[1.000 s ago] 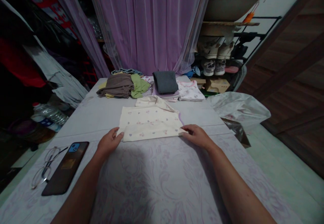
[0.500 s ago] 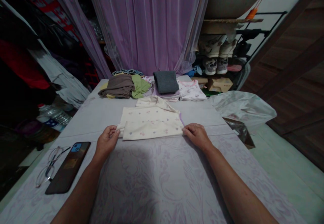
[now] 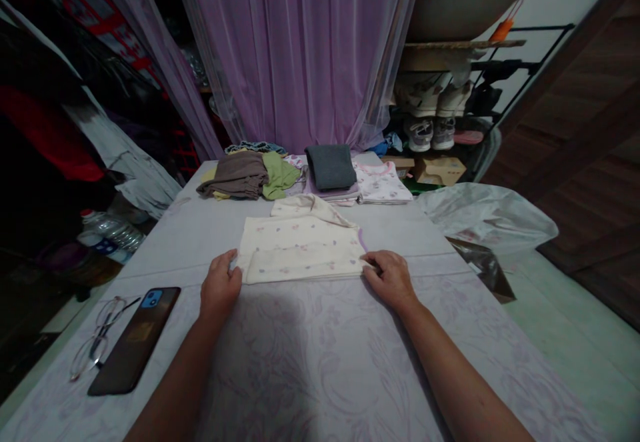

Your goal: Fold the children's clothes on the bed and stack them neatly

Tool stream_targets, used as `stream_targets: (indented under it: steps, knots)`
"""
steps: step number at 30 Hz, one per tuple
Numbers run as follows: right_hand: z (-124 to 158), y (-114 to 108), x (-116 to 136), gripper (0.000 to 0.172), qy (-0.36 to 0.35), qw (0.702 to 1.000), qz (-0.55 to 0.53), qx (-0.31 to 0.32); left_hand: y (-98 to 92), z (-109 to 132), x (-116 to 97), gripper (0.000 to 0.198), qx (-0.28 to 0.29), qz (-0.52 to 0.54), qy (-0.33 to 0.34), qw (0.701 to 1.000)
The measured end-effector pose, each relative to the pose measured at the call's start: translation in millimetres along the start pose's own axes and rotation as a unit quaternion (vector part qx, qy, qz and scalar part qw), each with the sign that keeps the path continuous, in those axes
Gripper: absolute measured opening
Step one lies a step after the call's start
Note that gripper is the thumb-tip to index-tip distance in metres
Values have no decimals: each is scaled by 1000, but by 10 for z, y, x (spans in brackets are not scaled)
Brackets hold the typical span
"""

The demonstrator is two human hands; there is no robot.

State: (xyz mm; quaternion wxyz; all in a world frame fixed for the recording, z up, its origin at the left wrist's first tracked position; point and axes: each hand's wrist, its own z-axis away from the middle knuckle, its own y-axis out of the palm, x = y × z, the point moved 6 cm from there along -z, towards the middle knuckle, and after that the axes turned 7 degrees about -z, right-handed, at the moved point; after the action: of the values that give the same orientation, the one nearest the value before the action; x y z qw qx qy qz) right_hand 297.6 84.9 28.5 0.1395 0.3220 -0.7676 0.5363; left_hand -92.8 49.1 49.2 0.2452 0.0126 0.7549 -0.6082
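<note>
Head view: left hand and right hand, fingers curled, pinch the cream floral garment at nine and three o'clock; its near fold is probably best kept level and taut.

Bare left hand, bare right hand, left forearm and right forearm uncovered, sleeveless to the picture's lower edge

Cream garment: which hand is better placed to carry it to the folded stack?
Probably right. The left hand and right hand each touch a near corner of the cream garment, but the folded stack lies back-right, nearer the right hand.
</note>
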Motion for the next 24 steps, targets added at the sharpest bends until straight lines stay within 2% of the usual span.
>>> stream_targets:
  steps: [4,9,13,19,22,24]
  knots:
    - [2,-9,34,21,-16,999,-7,-28,-93,77,-124,34,-30,-59,68,995]
    - [-38,69,158,23,-28,999,3,-29,-32,18,-219,39,51,-155,77,984]
    - [-22,139,204,24,-24,999,4,-22,36,-47,-272,32,90,-162,72,980]
    - [11,117,194,24,-32,999,-3,-39,-44,-209,-449,25,92,-51,34,994]
    - [22,85,200,24,-48,997,-5,-65,-109,-380,-657,27,87,91,6,992]
    - [29,88,206,24,-60,996,-7,-70,-128,-499,-822,33,94,212,-2,973]
